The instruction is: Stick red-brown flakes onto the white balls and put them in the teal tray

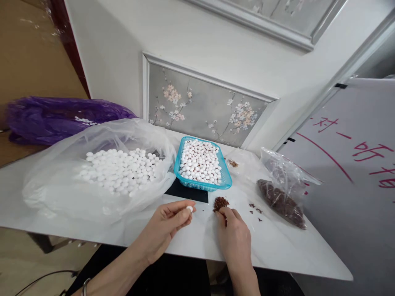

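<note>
Between the thumb and fingers of my left hand is a small round white piece, held just above the table. My right hand has its fingertips drawn together at the near edge of a little heap of reddish-brown bits; what is between those fingers is hidden. Behind both hands stands a blue plastic basket, full of similar white pieces with brown specks among them. Left of it lies a large clear plastic bag with many loose white pieces inside.
A zip bag of dark brown material lies at the right, with a few brown scraps beside it. A purple bag sits at the back left. Framed flower panels and a whiteboard border the white table.
</note>
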{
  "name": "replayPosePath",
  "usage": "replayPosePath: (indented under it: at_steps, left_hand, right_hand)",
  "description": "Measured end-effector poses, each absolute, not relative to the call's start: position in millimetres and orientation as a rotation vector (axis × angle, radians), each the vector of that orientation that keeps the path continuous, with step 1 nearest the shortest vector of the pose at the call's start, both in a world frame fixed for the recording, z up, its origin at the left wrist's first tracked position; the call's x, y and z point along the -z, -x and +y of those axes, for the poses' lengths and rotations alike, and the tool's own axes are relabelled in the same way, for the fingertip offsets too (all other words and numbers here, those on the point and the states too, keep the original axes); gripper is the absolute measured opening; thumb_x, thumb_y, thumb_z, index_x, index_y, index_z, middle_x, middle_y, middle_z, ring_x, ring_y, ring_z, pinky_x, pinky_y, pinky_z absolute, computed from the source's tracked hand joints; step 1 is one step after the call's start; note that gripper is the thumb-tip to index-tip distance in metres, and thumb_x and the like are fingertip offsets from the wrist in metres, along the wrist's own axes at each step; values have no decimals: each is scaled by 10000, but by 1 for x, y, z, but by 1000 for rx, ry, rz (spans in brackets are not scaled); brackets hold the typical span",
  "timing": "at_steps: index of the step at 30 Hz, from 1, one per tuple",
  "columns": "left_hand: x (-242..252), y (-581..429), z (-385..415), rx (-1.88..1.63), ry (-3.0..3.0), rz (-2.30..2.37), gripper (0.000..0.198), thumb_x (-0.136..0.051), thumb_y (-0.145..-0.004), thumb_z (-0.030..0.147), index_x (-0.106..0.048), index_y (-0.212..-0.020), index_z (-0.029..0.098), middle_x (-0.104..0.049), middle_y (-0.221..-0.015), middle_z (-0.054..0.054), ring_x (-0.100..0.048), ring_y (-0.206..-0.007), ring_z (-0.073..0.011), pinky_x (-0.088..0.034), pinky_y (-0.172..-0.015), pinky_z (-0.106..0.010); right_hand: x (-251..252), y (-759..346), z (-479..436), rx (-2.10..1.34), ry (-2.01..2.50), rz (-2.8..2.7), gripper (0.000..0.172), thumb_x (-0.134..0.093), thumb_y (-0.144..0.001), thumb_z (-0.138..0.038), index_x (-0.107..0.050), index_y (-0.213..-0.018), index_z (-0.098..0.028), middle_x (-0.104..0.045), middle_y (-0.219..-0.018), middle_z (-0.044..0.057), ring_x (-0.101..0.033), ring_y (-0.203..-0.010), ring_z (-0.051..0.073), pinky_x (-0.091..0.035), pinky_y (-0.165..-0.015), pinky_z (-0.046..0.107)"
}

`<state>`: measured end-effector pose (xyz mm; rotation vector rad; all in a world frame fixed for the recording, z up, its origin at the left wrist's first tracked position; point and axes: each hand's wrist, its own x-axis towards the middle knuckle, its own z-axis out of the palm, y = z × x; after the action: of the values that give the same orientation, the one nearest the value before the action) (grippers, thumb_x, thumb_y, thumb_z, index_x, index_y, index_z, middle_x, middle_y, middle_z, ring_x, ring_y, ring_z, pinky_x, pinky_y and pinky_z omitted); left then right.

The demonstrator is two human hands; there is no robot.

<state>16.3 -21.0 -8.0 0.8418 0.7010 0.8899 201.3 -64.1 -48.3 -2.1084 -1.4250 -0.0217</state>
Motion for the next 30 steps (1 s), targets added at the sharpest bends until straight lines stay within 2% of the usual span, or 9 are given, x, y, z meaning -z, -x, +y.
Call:
replayPosePath:
  at_steps: [4, 6, 8, 11, 13, 17, 20, 25, 30]
  left_hand:
    - [-10, -40, -6, -1022, -1319, 839, 185, -606, -824, 277, -739, -880, 161, -652, -667, -37, -584, -680, -175, -488, -684, -304]
    - [-20, -53, 10, -1087, -1569, 893, 231, -556, -840, 244, -729, -951, 139, -713, -799, -92, -634, -768, -227, -502, -711, -344]
    - [-31, -62, 27, -1153, -1664, 949, 276, -550, -826, 194, -708, -1045, 136, -713, -1023, -130, -633, -919, -265, -481, -817, -377]
    - [-46, -57, 43, -1189, -1816, 1005, 420, -568, -790, 142, -632, -1204, 171, -606, -1298, -98, -536, -1166, -286, -390, -972, -366]
    - [-53, -39, 46, -1161, -1914, 1058, 436, -552, -798, 145, -616, -1228, 182, -575, -1344, -74, -494, -1227, -281, -344, -1015, -351]
    - [-54, 22, 53, -1029, -2025, 1320, 309, -535, -790, 144, -717, -1039, 157, -699, -1142, -129, -579, -1100, -353, -345, -984, -457]
    - [-47, 67, 65, -959, -2073, 1517, 325, -547, -734, 104, -718, -1007, 148, -695, -1121, -165, -535, -1137, -403, -321, -983, -501]
    - [-30, 97, 77, -864, -2160, 1611, 324, -518, -697, 70, -727, -924, 164, -710, -1052, -144, -580, -1070, -346, -384, -926, -405]
    - [-17, 88, 75, -844, -2195, 1641, 236, -516, -693, 92, -718, -756, 195, -721, -829, -94, -634, -870, -286, -442, -802, -364]
  right_hand:
    - [50, -203, -67, 48, 2105, -1438, 278, -389, -884, -288, -649, -811, -223, -673, -839, 58, -583, -580, 179, -357, -523, 290]
    - [52, -205, -69, 51, 2099, -1444, 278, -380, -887, -305, -635, -810, -226, -670, -843, 64, -592, -597, 191, -370, -523, 292]
    - [56, -208, -71, 49, 2100, -1445, 269, -379, -888, -327, -622, -818, -234, -668, -868, 63, -607, -630, 202, -392, -531, 293]
    - [64, -213, -72, 59, 2083, -1440, 270, -376, -896, -368, -607, -838, -243, -662, -944, 68, -633, -711, 220, -427, -560, 298]
    - [70, -215, -72, 72, 2051, -1417, 276, -371, -903, -399, -595, -862, -244, -659, -966, 72, -640, -765, 232, -446, -593, 305]
    - [74, -217, -74, -26, 2082, -1281, 250, -369, -908, -411, -562, -917, -252, -688, -874, 54, -658, -758, 238, -463, -649, 323]
    - [72, -214, -74, -61, 2123, -1234, 239, -380, -898, -401, -558, -914, -242, -697, -852, 60, -662, -732, 247, -462, -631, 330]
    - [68, -208, -73, 64, 2039, -1299, 248, -401, -895, -367, -589, -986, -233, -665, -1041, 75, -649, -875, 248, -467, -639, 308]
    - [65, -206, -76, 48, 1977, -1309, 343, -383, -899, -455, -652, -894, -242, -666, -960, 57, -641, -745, 209, -460, -611, 298]
